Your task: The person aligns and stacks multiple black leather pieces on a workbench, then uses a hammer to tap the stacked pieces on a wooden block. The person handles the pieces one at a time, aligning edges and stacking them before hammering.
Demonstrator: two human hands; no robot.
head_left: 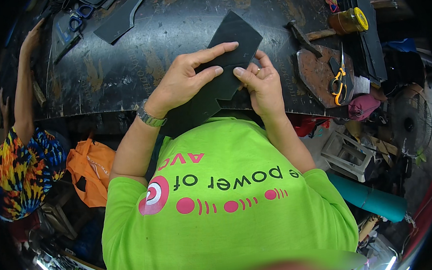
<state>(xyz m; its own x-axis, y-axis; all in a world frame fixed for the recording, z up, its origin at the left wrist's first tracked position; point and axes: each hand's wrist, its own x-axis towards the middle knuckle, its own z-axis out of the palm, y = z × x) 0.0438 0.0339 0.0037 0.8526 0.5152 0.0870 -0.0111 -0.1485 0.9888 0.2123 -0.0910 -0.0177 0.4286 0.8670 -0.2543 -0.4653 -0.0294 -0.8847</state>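
Both hands hold a black, leather-like cut piece (pixel 235 32) in front of my chest, at the near edge of the table. It has a pointed upper end and a notched lower edge, and a seam or overlap line crosses it between my thumbs. My left hand (pixel 185 77) lies over its left side, index finger and thumb on the top face and the other fingers mostly hidden. At its right edge my right hand (pixel 262 82) pinches it, thumb on top and fingers partly behind. The lower part slopes down against my green shirt (pixel 219 184).
On the dark table (pixel 169 19) lie another black cut piece (pixel 120 19) and blue-handled scissors (pixel 80 17). A hammer (pixel 304 38), a yellow-lidded jar (pixel 348 21), and orange-handled scissors (pixel 340 80) on a worn board (pixel 316 72) stand right. Another person's arm (pixel 23 87) reaches in left.
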